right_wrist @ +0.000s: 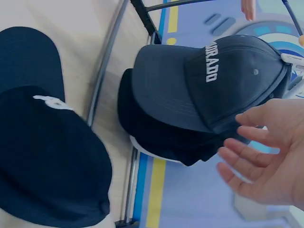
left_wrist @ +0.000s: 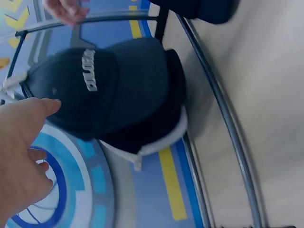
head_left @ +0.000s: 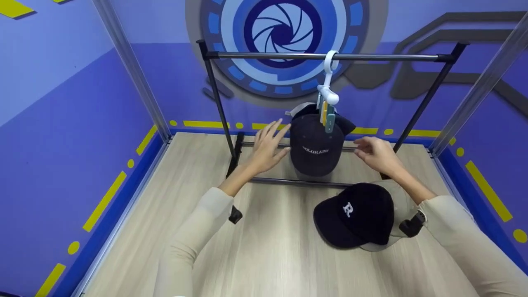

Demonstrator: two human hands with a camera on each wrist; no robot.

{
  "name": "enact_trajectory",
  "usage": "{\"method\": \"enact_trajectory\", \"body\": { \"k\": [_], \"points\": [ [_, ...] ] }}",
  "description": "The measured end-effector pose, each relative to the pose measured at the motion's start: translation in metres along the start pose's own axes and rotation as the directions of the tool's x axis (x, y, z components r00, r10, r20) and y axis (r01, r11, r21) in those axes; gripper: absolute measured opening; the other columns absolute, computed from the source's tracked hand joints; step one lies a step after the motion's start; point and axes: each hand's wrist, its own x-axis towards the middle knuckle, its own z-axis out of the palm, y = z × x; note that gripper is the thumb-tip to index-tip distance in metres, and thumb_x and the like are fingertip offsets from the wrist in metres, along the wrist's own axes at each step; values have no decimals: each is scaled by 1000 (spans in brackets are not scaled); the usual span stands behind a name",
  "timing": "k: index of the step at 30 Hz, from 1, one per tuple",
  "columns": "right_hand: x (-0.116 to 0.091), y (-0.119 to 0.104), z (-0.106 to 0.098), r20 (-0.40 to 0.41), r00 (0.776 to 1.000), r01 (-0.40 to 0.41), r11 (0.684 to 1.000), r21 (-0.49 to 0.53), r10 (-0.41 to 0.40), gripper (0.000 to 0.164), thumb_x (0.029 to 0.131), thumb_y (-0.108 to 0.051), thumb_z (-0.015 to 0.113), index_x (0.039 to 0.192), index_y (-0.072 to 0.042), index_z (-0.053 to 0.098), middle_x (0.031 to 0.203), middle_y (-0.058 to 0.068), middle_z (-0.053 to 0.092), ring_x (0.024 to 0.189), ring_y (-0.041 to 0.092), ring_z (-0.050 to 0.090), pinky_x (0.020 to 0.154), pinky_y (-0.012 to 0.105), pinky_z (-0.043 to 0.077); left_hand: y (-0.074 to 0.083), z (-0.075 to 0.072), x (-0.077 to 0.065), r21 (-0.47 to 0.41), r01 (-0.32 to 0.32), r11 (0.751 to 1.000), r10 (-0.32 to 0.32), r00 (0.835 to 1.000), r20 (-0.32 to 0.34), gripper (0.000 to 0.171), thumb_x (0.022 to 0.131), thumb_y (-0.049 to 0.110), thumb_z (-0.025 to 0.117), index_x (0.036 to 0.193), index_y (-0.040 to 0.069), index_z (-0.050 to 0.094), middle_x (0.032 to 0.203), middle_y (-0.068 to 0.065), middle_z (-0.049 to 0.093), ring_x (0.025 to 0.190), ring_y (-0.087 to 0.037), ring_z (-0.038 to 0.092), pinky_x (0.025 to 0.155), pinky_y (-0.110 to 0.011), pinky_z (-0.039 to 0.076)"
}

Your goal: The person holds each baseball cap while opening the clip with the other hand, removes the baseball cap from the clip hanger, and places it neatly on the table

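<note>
A dark grey baseball cap (head_left: 315, 142) lettered COLORADO hangs by clips (head_left: 330, 123) from a white hanger (head_left: 328, 78) on the rack's top bar. Behind it hang a black cap (right_wrist: 164, 137) and a white one (left_wrist: 164, 140), mostly hidden. My left hand (head_left: 267, 148) is raised just left of the grey cap, fingers spread and holding nothing. On the cap's other side, my right hand (head_left: 377, 154) is held with loosely bent fingers, apart from the cap in the head view. In the right wrist view the right hand (right_wrist: 270, 152) has nothing between thumb and fingers.
A black cap (head_left: 365, 214) with a white R lies on the wooden tabletop (head_left: 272, 247), on top of a beige cap (head_left: 402, 202). The black-framed clothes rack (head_left: 264, 55) stands at the back. Blue patterned panels (head_left: 74, 123) enclose the table at the sides and back.
</note>
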Motion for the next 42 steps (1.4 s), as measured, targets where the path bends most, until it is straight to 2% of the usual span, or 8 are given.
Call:
{"method": "enact_trajectory", "body": {
  "k": [3,10,14,18,22,27,31,42],
  "points": [
    [1,-3,-1,-56,998,11,1000,17,-10,33,97,-5,66,127,9,64,120,32,68,110,47,66,89,55,56,17,8,16,-41,-51,998,49,997,-52,58,103,26,61,155,9,43,162,-18,38,149,-38,35,120,-59,27],
    [11,-12,3,-203,978,73,992,105,-51,37,93,-5,73,126,8,65,124,28,66,116,42,63,82,5,41,45,20,62,-153,-86,985,68,990,-120,44,103,19,59,146,9,56,155,-13,49,143,-31,43,116,-50,34],
    [27,-19,10,-240,969,95,980,173,-52,50,91,-3,75,136,9,58,133,28,61,123,41,59,95,26,49,51,22,82,-313,-33,949,-14,989,-148,40,103,16,58,141,4,59,149,-13,56,138,-30,49,116,-45,37],
    [44,-27,16,-246,967,113,971,208,-60,56,91,0,73,142,9,52,141,29,55,130,40,53,104,50,44,53,21,93,-497,30,867,-114,984,-139,38,105,17,57,140,4,60,144,-11,62,135,-25,53,117,-35,35],
    [60,-36,25,-220,975,90,962,256,-33,51,93,0,71,140,11,54,139,31,57,126,42,54,109,52,42,52,20,93,-642,40,765,-168,976,-140,37,105,16,58,139,3,60,138,-12,66,131,-21,59,113,-25,41],
    [70,-47,34,-195,981,72,952,298,-13,43,94,-4,71,133,10,60,133,30,63,125,40,59,111,49,44,52,17,91,-726,21,687,-211,962,-172,34,102,8,61,134,-4,62,130,-19,69,120,-24,66,102,-20,50],
    [73,-51,34,-212,977,58,959,278,2,38,93,-7,74,126,7,66,121,26,68,113,33,62,100,40,45,55,13,96,-759,32,650,-226,962,-153,35,102,6,59,136,-5,61,129,-21,70,115,-24,67,96,-19,53],
    [76,-56,31,-163,983,-33,959,280,81,28,95,-19,73,111,3,71,103,17,72,85,15,57,74,19,43,65,9,107,-768,107,631,-299,948,-114,32,103,11,61,132,-1,67,117,-18,74,85,-3,60,74,-15,48]
  ]
}}
